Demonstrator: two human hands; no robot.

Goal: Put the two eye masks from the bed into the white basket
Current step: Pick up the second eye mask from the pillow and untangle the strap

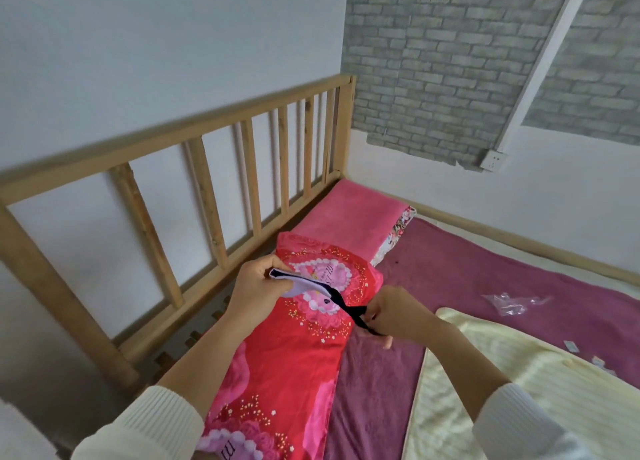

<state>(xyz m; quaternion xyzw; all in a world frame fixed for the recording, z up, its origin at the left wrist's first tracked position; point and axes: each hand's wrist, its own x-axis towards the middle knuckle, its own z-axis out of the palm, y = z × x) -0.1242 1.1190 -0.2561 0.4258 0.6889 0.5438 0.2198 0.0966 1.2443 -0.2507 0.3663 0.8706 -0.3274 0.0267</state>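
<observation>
An eye mask [304,284], pale lilac with a dark edge, hangs in the air above the red floral pillow [294,338]. My left hand [258,286] pinches its padded end. My right hand [398,315] grips the mask's black strap [353,312], stretched out to the right. A second eye mask and the white basket are not in view.
A wooden slatted headboard [207,168] runs along the left. A pink pillow [349,213] lies at the bed's far corner. A purple sheet [467,272] covers the bed, with a pale yellow blanket [502,390] at right. A crumpled clear plastic wrapper [512,303] lies on the sheet.
</observation>
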